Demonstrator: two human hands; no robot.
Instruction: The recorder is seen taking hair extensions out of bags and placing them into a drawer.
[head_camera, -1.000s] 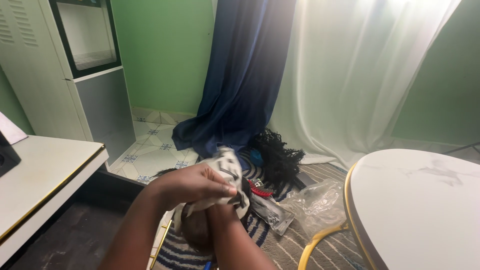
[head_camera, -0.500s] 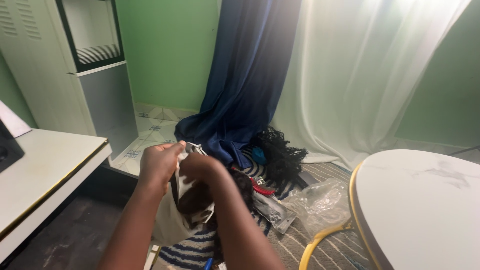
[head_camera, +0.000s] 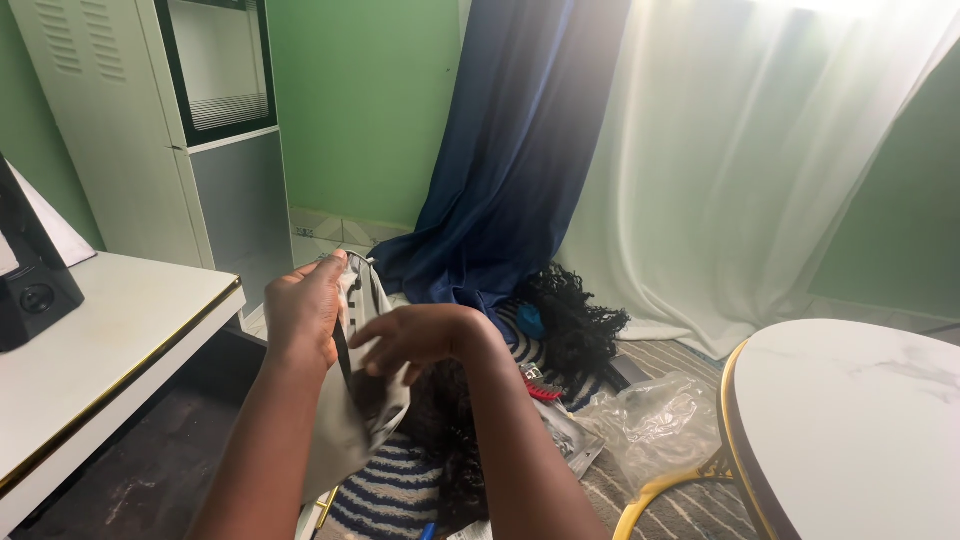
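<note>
My left hand (head_camera: 305, 308) grips the top edge of a white and black patterned cloth bag (head_camera: 352, 420), holding it up in front of me. My right hand (head_camera: 420, 335) is at the bag's mouth, fingers curled against the fabric beside a mass of dark curly hair (head_camera: 445, 420) that hangs below it. Whether the right hand grips the hair or only the cloth is hidden. Both forearms reach in from the bottom of the view.
A white gold-edged table (head_camera: 90, 340) with a black speaker (head_camera: 30, 285) stands left, a round marble table (head_camera: 850, 420) right. On the striped rug (head_camera: 390, 490) lie another black wig (head_camera: 570, 320), a red comb (head_camera: 540, 388) and clear plastic bags (head_camera: 650, 420). Blue and white curtains hang behind.
My left hand has lifted the bag's edge higher and to the left, opening the bag. My right hand moved from beneath the cloth to its mouth. The view has tilted up slightly.
</note>
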